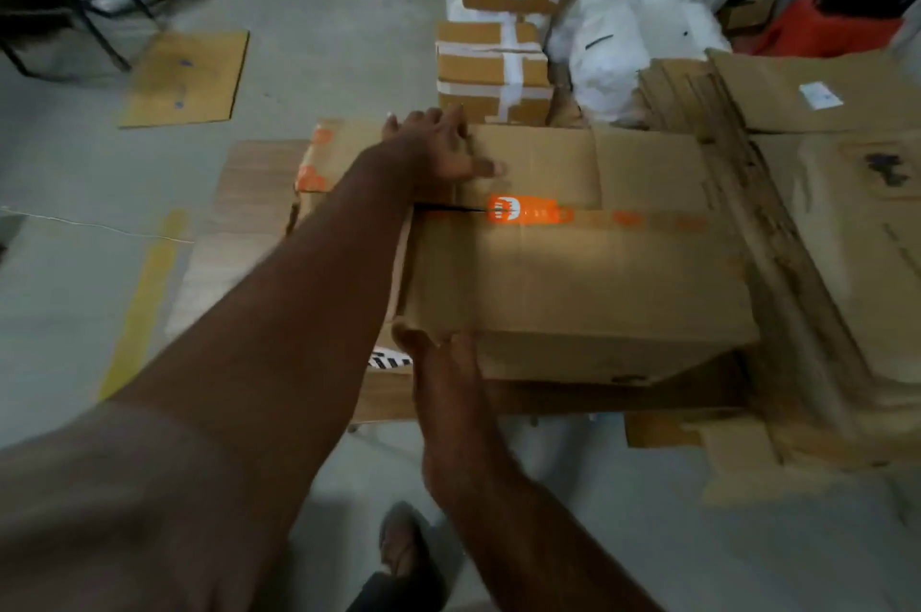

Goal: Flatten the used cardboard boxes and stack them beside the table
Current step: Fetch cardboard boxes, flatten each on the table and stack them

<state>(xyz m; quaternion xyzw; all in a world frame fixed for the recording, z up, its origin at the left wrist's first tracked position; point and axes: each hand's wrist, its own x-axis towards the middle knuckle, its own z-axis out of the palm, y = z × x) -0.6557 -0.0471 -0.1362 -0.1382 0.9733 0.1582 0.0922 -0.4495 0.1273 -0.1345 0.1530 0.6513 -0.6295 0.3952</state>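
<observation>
Over on the left of the frame there's a flat cardboard sheet (187, 78) on the floor. Mid-frame, your left hand (438, 148) lies spread, fingers straight, on the far flap of the box (573, 282), which sits on the low wooden table (249, 217). Your right hand (443, 362) cups the near corner, thumb hooked over the edge. I'd split the orange tape (528, 209) seam fully first, then press down evenly. On the right, the flattened stack (822, 232) waits beside the table.
</observation>
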